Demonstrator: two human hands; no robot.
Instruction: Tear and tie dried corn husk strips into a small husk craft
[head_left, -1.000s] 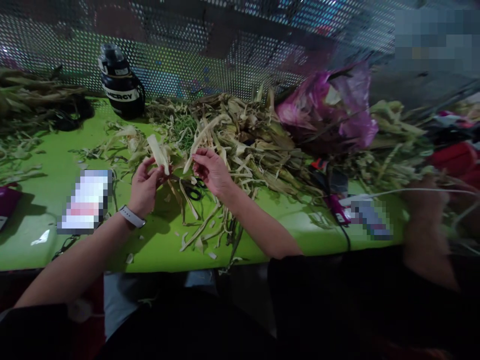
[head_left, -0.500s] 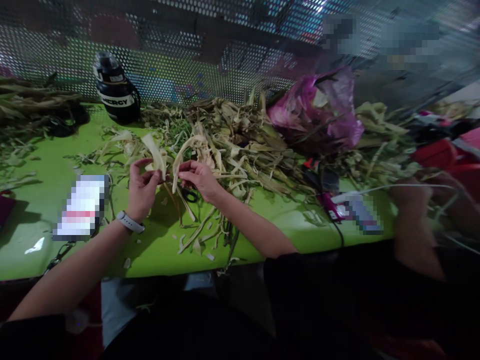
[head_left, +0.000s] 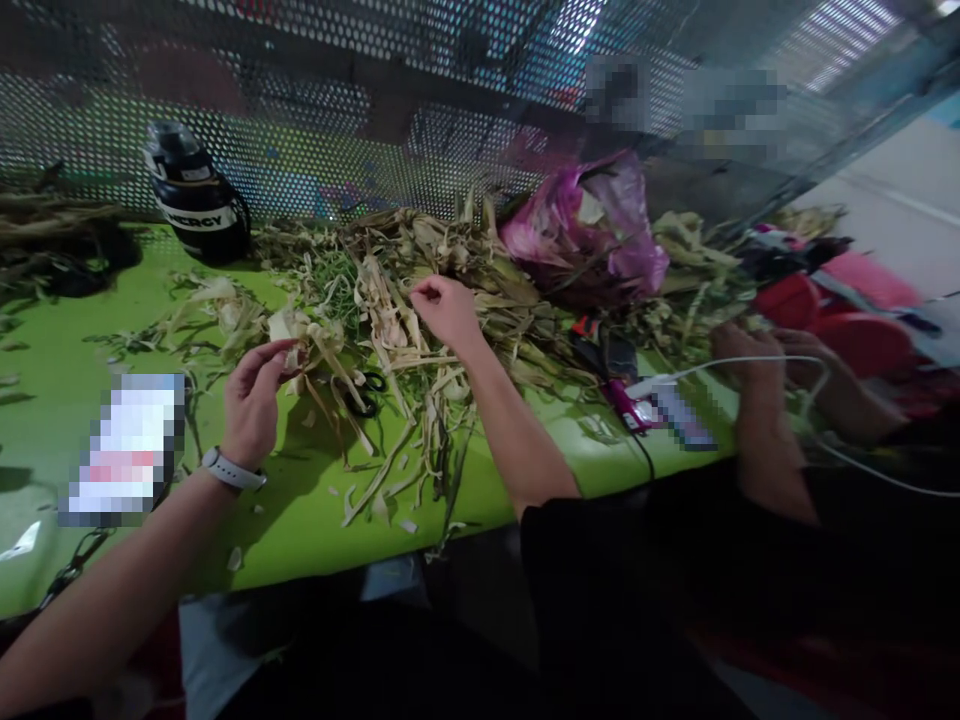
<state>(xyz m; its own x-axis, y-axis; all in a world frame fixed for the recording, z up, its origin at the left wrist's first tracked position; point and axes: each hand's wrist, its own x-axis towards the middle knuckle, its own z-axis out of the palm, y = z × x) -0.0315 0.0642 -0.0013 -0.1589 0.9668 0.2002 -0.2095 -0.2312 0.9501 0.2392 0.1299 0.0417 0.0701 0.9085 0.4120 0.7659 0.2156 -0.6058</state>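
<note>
My left hand [head_left: 251, 400] is closed in a pinch on a pale dried corn husk strip [head_left: 289, 330] at the near edge of a big heap of husks [head_left: 450, 260] on the green table [head_left: 300, 500]. My right hand [head_left: 446, 310] has its fingers curled over the heap farther back; whether anything is in them I cannot make out. A white watch sits on my left wrist. Black scissors [head_left: 364, 392] lie among the loose strips between my hands.
A black jug [head_left: 196, 195] stands at the back left by the perforated metal screen. A pink plastic bag [head_left: 577, 225] lies on the heap at the right. Another person's hands [head_left: 757, 360] hold a white cable at the right. A phone [head_left: 124, 445] lies at the left.
My right hand let its strip go and reached back and right onto the heap. My left hand lowered its husk piece towards the table. The view swung left.
</note>
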